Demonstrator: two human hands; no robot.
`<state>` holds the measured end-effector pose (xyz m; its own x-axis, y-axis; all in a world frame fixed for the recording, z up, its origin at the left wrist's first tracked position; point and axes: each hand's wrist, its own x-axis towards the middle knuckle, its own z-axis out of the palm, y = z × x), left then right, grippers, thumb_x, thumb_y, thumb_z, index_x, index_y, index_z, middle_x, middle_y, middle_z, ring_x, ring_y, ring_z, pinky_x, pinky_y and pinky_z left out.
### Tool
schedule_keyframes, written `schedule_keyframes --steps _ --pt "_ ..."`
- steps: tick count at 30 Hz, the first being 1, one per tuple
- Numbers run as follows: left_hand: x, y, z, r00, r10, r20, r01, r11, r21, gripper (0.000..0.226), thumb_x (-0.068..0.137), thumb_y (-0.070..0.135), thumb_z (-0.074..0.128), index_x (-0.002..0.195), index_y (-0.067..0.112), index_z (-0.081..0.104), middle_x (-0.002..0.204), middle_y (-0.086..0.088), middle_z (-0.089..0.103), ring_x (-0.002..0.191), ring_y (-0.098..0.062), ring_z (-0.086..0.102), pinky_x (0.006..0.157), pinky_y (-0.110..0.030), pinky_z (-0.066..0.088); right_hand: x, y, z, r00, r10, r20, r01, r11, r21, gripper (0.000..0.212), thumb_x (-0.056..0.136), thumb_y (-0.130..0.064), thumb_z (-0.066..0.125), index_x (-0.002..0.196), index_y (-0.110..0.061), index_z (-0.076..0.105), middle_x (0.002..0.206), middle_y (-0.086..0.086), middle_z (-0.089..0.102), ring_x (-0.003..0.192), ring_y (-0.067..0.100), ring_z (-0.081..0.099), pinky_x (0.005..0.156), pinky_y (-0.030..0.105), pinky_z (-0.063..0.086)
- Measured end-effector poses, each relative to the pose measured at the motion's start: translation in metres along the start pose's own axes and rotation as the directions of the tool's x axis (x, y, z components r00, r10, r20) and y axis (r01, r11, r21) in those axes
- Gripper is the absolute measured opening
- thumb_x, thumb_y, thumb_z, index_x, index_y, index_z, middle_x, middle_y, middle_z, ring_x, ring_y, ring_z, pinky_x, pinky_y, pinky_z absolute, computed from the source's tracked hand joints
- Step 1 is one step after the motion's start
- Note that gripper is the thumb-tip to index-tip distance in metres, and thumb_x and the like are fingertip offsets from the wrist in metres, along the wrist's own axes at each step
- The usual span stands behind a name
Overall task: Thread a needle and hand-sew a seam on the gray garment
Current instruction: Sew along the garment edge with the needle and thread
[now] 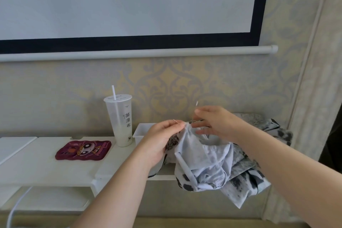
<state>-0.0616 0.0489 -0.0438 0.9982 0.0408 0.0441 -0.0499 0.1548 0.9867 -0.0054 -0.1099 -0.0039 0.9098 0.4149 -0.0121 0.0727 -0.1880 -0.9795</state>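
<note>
Wallpapered wall (74, 89) behind a white table (37, 163). Above the table, the left hand (161, 139) pinches the gray garment (203, 155) by its top edge. Just beside it, the right hand (216, 122) pinches an upright needle (196, 104), other fingers (201, 132) spread.

Two hands (162, 136) (217, 123), one garment (207, 155), one needle (196, 104), one cup (121, 120), one pouch (83, 150)

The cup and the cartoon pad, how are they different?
The cup stands tall and upright; the cartoon pad lies flat. The cup is pale and see-through, with a straw poking out; the cartoon pad is dark red with a big-eyed face on it. Both sit on the white table, not touching.
</note>
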Motion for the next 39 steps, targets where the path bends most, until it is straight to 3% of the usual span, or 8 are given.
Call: schedule_keyframes --steps 3,7,11,14,23,32,35,39 --pt "0.0 0.001 -0.003 1.0 0.001 -0.017 -0.003 0.996 -0.087 0.004 0.085 0.014 0.067 0.085 0.011 0.069 0.081 -0.004 0.069 0.079 -0.018 0.063 0.073 -0.03 0.047 -0.004 0.008 0.0 0.981 -0.13 -0.141 0.082 0.948 -0.307 0.063 0.094 -0.037 0.052 0.146 -0.01 0.027 0.137 0.002 0.046 0.111 0.019 0.058 0.093 0.04 0.051" --pt "0.001 -0.002 -0.005 0.999 0.001 -0.034 -0.006 0.989 -0.146 0.008 0.086 0.01 0.065 0.093 0.007 0.066 0.083 -0.007 0.069 0.081 -0.021 0.063 0.077 -0.032 0.049 -0.018 0.017 0.006 0.96 -0.261 -0.096 0.211 0.908 -0.362 0.076 0.087 -0.053 0.054 0.148 -0.02 0.023 0.142 -0.004 0.043 0.114 0.016 0.057 0.097 0.038 0.048" --pt "-0.001 -0.002 -0.004 0.999 0.038 -0.02 -0.041 0.987 -0.157 0.002 0.087 0.009 0.063 0.087 0.008 0.065 0.083 -0.008 0.068 0.08 -0.019 0.063 0.077 -0.031 0.049 -0.027 0.017 0.008 0.967 -0.188 0.172 0.24 0.898 -0.369 0.032 0.088 -0.046 0.058 0.107 -0.021 0.063 0.089 -0.013 0.064 0.076 -0.002 0.059 0.066 0.011 0.044" --pt "-0.003 -0.004 -0.002 0.991 0.102 -0.081 -0.112 0.985 -0.131 0.003 0.087 0.007 0.062 0.085 0.007 0.065 0.084 -0.008 0.068 0.08 -0.019 0.063 0.078 -0.029 0.05 -0.025 0.018 0.007 0.967 -0.196 0.162 0.244 0.898 -0.367 0.023 0.088 -0.036 0.063 0.076 -0.016 0.06 0.056 -0.007 0.043 0.047 0.005 0.035 0.044 0.013 0.029" --pt "0.004 -0.025 0.008 0.901 0.161 -0.402 -0.261 0.943 -0.208 0.014 0.084 0.003 0.068 0.088 0.016 0.068 0.07 0.01 0.071 0.07 -0.004 0.065 0.077 -0.021 0.049 -0.015 0.019 0.001 0.911 -0.41 0.042 0.372 0.775 -0.51 0.022 0.084 -0.027 0.07 0.068 -0.017 0.058 0.064 0.01 0.059 0.052 0.01 0.043 0.048 0.017 0.034" --pt "0.015 -0.033 0.024 0.925 0.12 -0.36 -0.21 0.952 -0.222 0.017 0.082 0.006 0.07 0.091 0.021 0.07 0.09 -0.005 0.07 0.086 -0.016 0.065 0.087 -0.031 0.051 -0.01 0.026 -0.014 0.93 -0.368 0.005 0.333 0.835 -0.437 0.018 0.085 -0.027 0.069 0.072 -0.014 0.067 0.071 0.002 0.069 0.063 0.012 0.061 0.063 0.026 0.051" --pt "0.019 -0.047 0.029 0.909 0.117 -0.4 -0.199 0.965 -0.171 0.019 0.084 0.008 0.07 0.09 0.026 0.069 0.091 0.001 0.071 0.089 -0.012 0.066 0.087 -0.027 0.052 0.0 0.04 -0.018 0.921 -0.39 -0.025 0.306 0.76 -0.574 0.02 0.085 -0.027 0.068 0.069 -0.016 0.066 0.062 -0.003 0.062 0.05 0.001 0.049 0.049 0.012 0.038" --pt "0.021 -0.072 0.024 0.943 0.112 -0.314 -0.079 0.99 0.118 0.016 0.088 0.016 0.067 0.099 0.027 0.067 0.095 0.008 0.07 0.09 -0.004 0.066 0.078 -0.017 0.051 0.013 0.068 -0.026 0.95 -0.312 0.015 0.202 0.579 -0.79 0.021 0.086 -0.038 0.063 0.067 -0.031 0.058 0.066 -0.014 0.056 0.059 0.001 0.049 0.055 0.021 0.04"
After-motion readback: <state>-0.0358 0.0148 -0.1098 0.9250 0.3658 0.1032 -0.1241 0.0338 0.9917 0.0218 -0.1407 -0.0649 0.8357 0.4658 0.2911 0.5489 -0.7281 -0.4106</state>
